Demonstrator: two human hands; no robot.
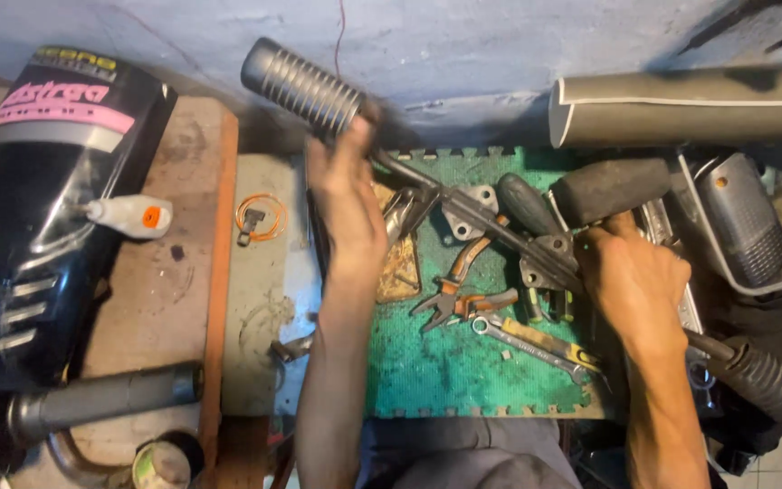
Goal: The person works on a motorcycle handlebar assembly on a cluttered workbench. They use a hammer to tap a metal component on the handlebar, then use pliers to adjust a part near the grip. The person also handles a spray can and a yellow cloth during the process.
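The left hand [348, 204] is raised over the far edge of the tabletop, its fingers [355, 145] clenched round the inner end of a ribbed grey rubber grip [300, 89] that sticks up and to the left toward the pale blue wall [463, 54]. That grip sits on the end of a dark metal footrest bar [491, 226], which runs slanting from the left hand down to the right across a green foam mat [445, 371], with flat bracket plates [549, 254] fixed along its middle. The right hand [635, 285] lies over the bar at the right edge of the mat, fingers [604, 240] closed about it just near a smooth black rubber block [608, 188]; beyond the wrist the bar goes on to a second ribbed grip [776, 385] at the near right. On the mat under the bar lie orange-handled pliers [459, 294], a combination spanner [527, 342] and a dark-handled screwdriver [525, 204]. To the left, on the wooden tabletop [174, 272], rest a black motorcycle body panel [38, 208] with a pink stripe, a small white bottle [128, 217] with an orange mark, and a coil of orange wire [260, 217]. A grey exhaust pipe [101, 398] lies at the near left, and a dark seat [690, 109] with white piping lies at the far right.
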